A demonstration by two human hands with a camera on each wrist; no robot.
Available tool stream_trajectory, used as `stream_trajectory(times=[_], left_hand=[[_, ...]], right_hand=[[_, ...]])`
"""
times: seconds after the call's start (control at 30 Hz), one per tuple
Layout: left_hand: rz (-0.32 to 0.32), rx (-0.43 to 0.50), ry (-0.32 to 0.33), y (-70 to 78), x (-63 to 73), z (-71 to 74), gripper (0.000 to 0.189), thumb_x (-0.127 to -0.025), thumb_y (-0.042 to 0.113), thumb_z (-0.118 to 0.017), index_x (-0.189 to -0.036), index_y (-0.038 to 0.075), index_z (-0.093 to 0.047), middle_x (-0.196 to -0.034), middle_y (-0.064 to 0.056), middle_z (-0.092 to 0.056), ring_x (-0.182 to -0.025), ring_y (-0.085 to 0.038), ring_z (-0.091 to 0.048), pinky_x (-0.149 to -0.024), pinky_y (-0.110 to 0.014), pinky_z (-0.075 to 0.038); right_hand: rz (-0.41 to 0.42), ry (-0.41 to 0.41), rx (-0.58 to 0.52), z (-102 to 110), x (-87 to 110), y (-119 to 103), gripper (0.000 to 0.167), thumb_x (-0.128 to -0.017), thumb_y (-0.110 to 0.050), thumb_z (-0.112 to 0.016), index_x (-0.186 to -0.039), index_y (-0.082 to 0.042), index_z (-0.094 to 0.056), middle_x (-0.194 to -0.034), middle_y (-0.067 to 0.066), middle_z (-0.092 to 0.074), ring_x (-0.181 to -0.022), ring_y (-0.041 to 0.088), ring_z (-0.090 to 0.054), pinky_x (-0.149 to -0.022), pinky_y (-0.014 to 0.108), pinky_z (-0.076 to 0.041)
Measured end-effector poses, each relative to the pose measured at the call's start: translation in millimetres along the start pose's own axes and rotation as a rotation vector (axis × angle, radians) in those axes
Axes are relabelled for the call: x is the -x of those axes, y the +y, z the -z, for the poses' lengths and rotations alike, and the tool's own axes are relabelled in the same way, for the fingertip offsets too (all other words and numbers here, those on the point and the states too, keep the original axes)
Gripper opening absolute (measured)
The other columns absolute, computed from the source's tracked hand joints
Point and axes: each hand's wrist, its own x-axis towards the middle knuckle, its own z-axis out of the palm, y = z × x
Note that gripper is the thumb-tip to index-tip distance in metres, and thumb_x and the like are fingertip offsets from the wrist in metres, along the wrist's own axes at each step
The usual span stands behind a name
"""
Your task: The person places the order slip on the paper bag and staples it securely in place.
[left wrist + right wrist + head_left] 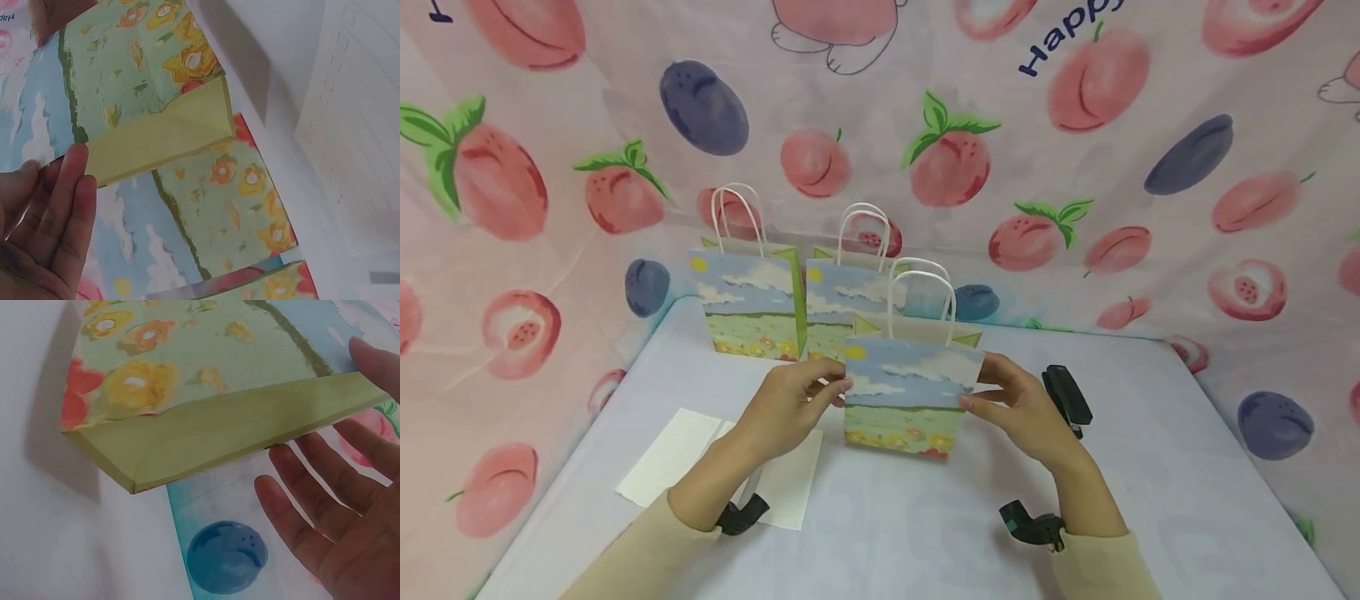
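A paper gift bag (pixel 910 400) with white twisted handles and a painted sky-and-flower-meadow print stands upright between both hands. My left hand (pixel 790 404) holds its left side edge, thumb toward the front; in the left wrist view the fingers of the left hand (pixel 53 231) lie along the pale green side panel. My right hand (pixel 1018 408) pinches the right edge, with the thumb on the printed front and the fingers behind. In the right wrist view, the lower fingers of the right hand (pixel 350 512) are spread beside the bag (pixel 187 381). A shadow shows beside its base.
Two matching bags stand behind, one at the left (pixel 748 292) and another in the middle (pixel 827 292), partly hidden by the held bag. A black stapler (pixel 1067 396) lies by my right hand. Cream paper sheets (pixel 786 479) lie under my left forearm. Fruit-printed cloth (pixel 880 100) hangs behind the white table (pixel 880 533).
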Motion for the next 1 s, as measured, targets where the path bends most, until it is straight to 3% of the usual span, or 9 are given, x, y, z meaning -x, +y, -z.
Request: stream_trajectory(times=[0.23, 0.43, 0.7, 1.0], left_hand=[[0.022, -0.003, -0.024, -1.4, 1.8, -1.2, 0.014, -0.101, 0.015, -0.068, -0.114, 0.012, -0.073, -0.105, 0.001, -0.078, -0.081, -0.007, -0.076, -0.075, -0.025, -0.060], [0.039, 0.010, -0.086, -5.4, 0.5, -1.2, 0.013, -0.103, 0.019, -0.066, -0.112, 0.014, -0.073, -0.100, 0.004, -0.078, -0.082, -0.009, -0.076, -0.071, -0.024, -0.057], [0.044, 0.007, -0.164, -9.7, 1.6, 1.3, 0.010, -0.103, 0.023, -0.066, -0.108, 0.018, -0.073, -0.094, 0.007, -0.075, -0.086, -0.007, -0.073, -0.078, -0.025, -0.059], [0.077, 0.044, -0.207, -9.0, 2.2, 2.5, 0.013, -0.102, 0.028, -0.068, -0.112, 0.022, -0.073, -0.099, 0.011, -0.075, -0.091, -0.006, -0.071, -0.083, -0.024, -0.058]], right_hand=[[-0.012, -0.031, 0.007, 1.5, -1.6, -0.7, 0.047, -0.095, -0.013, -0.075, -0.139, -0.014, -0.059, -0.127, 0.002, -0.066, -0.119, 0.011, -0.063, -0.098, 0.029, -0.056], [-0.034, -0.048, 0.029, 1.4, -0.9, 0.4, 0.044, -0.096, -0.013, -0.075, -0.137, -0.012, -0.060, -0.124, 0.005, -0.066, -0.116, 0.017, -0.064, -0.095, 0.029, -0.057], [-0.085, -0.094, 0.040, -1.4, 0.9, 3.9, 0.047, -0.095, -0.014, -0.076, -0.138, -0.011, -0.059, -0.123, 0.008, -0.066, -0.113, 0.022, -0.064, -0.092, 0.031, -0.058], [-0.050, -0.125, 0.052, 4.1, 3.6, 4.4, 0.047, -0.095, -0.014, -0.076, -0.139, -0.013, -0.059, -0.122, 0.005, -0.067, -0.112, 0.017, -0.064, -0.098, 0.034, -0.056]])
